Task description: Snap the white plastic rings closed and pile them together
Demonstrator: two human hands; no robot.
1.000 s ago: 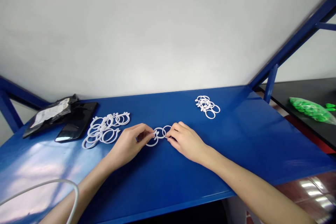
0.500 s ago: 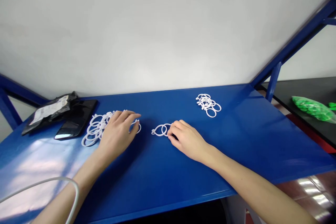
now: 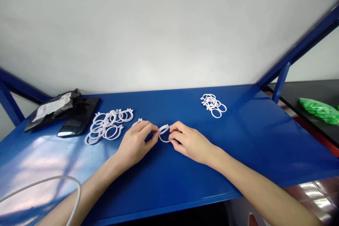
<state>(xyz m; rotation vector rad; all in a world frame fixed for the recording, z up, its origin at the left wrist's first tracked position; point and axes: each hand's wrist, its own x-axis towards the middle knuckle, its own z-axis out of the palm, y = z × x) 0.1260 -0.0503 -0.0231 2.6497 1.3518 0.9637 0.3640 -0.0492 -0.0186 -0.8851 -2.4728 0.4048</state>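
Observation:
Two white plastic curtain rings (image 3: pixel 163 128), each with a small eyelet, overlap between my hands at the middle of the table. My left hand (image 3: pixel 140 139) pinches their left side between thumb and fingertips. On the opposite side, the fingers of my right hand (image 3: pixel 186 139) are closed on a ring's edge near the eyelet. Another ring (image 3: pixel 137 122) lies partly hidden behind my left hand. Farther left is a loose heap of similar rings (image 3: pixel 98 130). A smaller cluster of rings (image 3: pixel 212 102) lies at the back right.
The blue table (image 3: pixel 169 183) meets a pale wall at the back. A black plastic package (image 3: pixel 54 107) rests against a dark phone-like slab (image 3: pixel 76 122) at left. A white cable (image 3: pixel 50 178) crosses my left forearm. Beyond a blue frame, a green-filled bag (image 3: pixel 319 110) lies on a black surface.
My left hand has moved right from the heap to the middle and closed on a ring beside my right hand. The ring pair between my hands is now partly lifted and tilted.

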